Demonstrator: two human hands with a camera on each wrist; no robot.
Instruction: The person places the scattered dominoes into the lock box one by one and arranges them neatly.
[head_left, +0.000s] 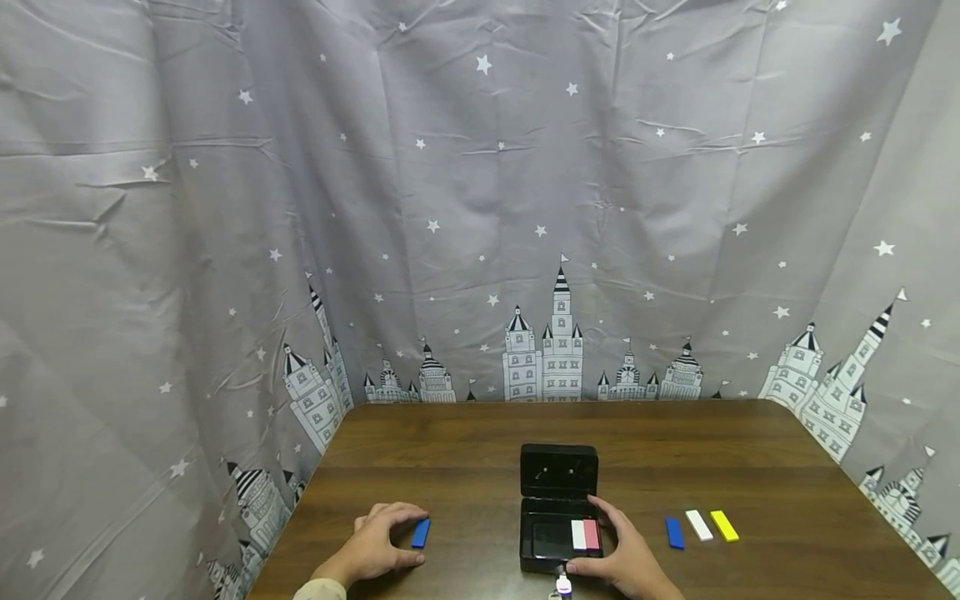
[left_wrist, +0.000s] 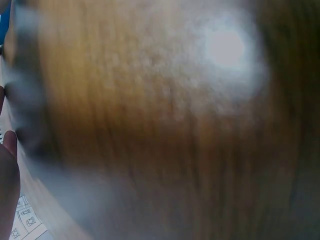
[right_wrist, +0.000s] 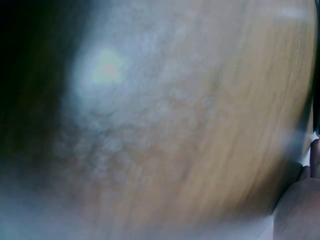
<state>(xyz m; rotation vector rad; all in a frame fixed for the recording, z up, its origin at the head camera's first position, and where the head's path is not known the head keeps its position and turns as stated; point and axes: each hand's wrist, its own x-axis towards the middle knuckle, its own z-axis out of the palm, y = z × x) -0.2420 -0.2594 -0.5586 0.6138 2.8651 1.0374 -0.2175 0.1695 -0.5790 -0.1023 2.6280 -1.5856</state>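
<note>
My left hand (head_left: 378, 542) is at the left of the table, its fingers and thumb bent about the two ends of a flat blue block (head_left: 421, 533). In the left wrist view, a strip of blue block (left_wrist: 4, 22) shows beside the fingers at the edge. A small black box (head_left: 551, 540) with its lid raised stands at the middle. My right hand (head_left: 618, 554) holds its right side, thumb at the front corner and index finger near the hinge. Inside the box, a white block (head_left: 578, 535) and a pink block (head_left: 591, 534) lie side by side at the right.
Right of the right hand lie another blue block (head_left: 675, 533), a white block (head_left: 699, 525) and a yellow block (head_left: 725, 526). A key with a white tag (head_left: 563, 586) is at the box's front. A grey curtain (head_left: 480, 208) hangs behind the wooden table (head_left: 465, 433).
</note>
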